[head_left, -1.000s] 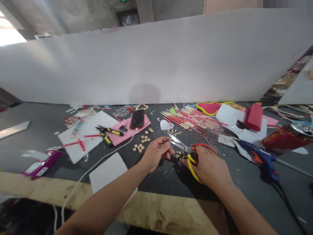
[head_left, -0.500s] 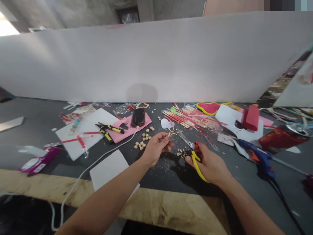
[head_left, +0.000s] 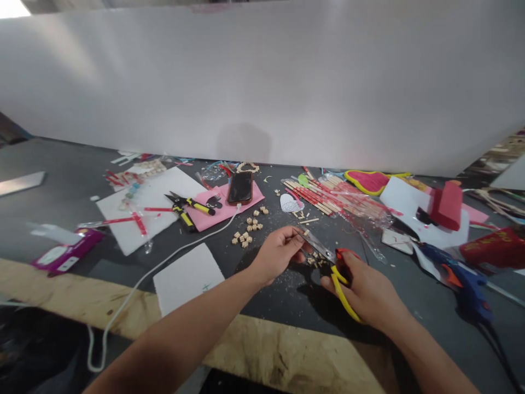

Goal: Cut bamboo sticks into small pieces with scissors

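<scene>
My left hand [head_left: 281, 251] pinches a small wooden piece [head_left: 305, 233] at its fingertips, over the dark table. My right hand [head_left: 363, 287] is wrapped round the yellow and red handles of the scissors [head_left: 319, 246], whose blade tips reach the piece at my left fingers. Below the blades lies a pile of small cut wooden bits [head_left: 315, 261], partly hidden by the left fingers. Clusters of small wooden pieces [head_left: 241, 239] sit to the left of my left hand. Red and pale sticks [head_left: 314, 197] lie behind the scissors.
A phone [head_left: 240, 187] with a white cable rests on pink foam [head_left: 259, 192]. Black and yellow pliers [head_left: 186, 210] lie left of it. White sheets [head_left: 186, 276] are nearby. A blue glue gun [head_left: 471, 287] and a red can [head_left: 494, 249] stand at the right.
The scissors' blades and my left fingers have come together at the small piece. The camera view has tilted down and shifted left, so the table items appear further right.
</scene>
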Demonstrator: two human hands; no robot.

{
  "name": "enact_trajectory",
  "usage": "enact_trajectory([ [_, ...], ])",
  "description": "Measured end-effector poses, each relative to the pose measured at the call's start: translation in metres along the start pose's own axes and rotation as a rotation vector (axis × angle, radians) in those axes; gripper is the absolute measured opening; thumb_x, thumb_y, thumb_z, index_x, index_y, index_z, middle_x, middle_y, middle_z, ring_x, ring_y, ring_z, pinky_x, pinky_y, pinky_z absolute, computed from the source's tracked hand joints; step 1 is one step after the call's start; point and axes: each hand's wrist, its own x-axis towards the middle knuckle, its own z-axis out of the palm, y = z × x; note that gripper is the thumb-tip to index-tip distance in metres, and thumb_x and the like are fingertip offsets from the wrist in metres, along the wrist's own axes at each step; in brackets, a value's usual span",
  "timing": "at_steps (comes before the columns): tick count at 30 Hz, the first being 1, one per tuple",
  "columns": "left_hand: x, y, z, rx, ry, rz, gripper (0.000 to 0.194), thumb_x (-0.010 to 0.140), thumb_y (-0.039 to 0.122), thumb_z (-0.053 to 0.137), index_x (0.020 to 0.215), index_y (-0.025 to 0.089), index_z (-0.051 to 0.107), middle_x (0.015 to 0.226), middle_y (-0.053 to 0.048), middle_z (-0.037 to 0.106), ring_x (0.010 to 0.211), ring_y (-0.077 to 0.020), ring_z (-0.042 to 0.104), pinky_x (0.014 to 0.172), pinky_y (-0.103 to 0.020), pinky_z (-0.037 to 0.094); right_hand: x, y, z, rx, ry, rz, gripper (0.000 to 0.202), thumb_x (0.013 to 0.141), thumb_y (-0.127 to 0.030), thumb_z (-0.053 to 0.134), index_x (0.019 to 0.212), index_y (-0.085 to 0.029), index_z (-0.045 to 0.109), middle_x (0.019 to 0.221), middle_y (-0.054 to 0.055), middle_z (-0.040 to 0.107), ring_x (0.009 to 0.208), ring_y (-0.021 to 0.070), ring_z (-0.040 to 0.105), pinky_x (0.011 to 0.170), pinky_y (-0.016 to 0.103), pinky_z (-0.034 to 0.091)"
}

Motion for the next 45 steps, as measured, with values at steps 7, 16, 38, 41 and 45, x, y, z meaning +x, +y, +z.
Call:
enact_trajectory([
  [7,-0.002,-0.0006,0.0,0.04,-0.012,0.007,0.028,0.075,0.041,0.054,0.081,0.014,0.054,0.069,-0.002,0.061,0.05,-0.0066,0.049,0.051,-0.018,0.04,-0.0004,0.0,-0.0008,-0.051,0.019,-0.004,0.04,0.072,-0.058,0.045,0.087,-0.022,0.046,0.074,0.003,0.059,0.064,0.018,0.056,0.053,0.026,0.032],
  [16,-0.0023,-0.0012,0.0008,0.05,-0.01,0.003,0.027,0.075,0.04,0.055,0.079,0.014,0.054,0.069,-0.003,0.062,0.05,-0.0075,0.05,0.052,-0.02,0.041,-0.0024,-0.0008,-0.0018,-0.039,0.002,-0.021,0.032,0.072,-0.053,0.048,0.083,-0.022,0.044,0.077,0.003,0.059,0.065,0.017,0.055,0.054,0.026,0.032],
  [38,-0.004,-0.0004,-0.0017,0.143,-0.084,0.006,0.011,0.076,0.022,0.051,0.076,0.014,0.058,0.06,-0.001,0.06,0.044,-0.0063,0.05,0.047,-0.019,0.04,-0.0026,-0.0064,0.0032,-0.052,-0.034,0.01,0.031,0.076,-0.048,0.043,0.091,-0.02,0.04,0.07,0.004,0.06,0.063,0.0201,0.058,0.053,0.027,0.032],
  [41,-0.0048,0.0007,-0.0005,0.151,-0.088,0.0,0.014,0.077,0.025,0.051,0.075,0.013,0.058,0.059,-0.001,0.059,0.043,-0.0058,0.049,0.046,-0.018,0.039,-0.0027,-0.0054,0.0057,-0.057,-0.004,0.023,0.02,0.079,-0.038,0.041,0.09,-0.021,0.041,0.066,0.003,0.06,0.054,0.0169,0.056,0.049,0.025,0.028],
  [45,-0.0057,0.0019,0.0033,0.138,-0.07,0.049,0.021,0.078,0.031,0.05,0.071,0.012,0.055,0.061,-0.001,0.056,0.045,-0.0054,0.049,0.046,-0.017,0.04,-0.0049,-0.0049,0.006,-0.094,0.015,0.015,0.016,0.078,-0.031,0.041,0.09,-0.02,0.043,0.061,0.002,0.06,0.05,0.0159,0.054,0.047,0.024,0.025],
])
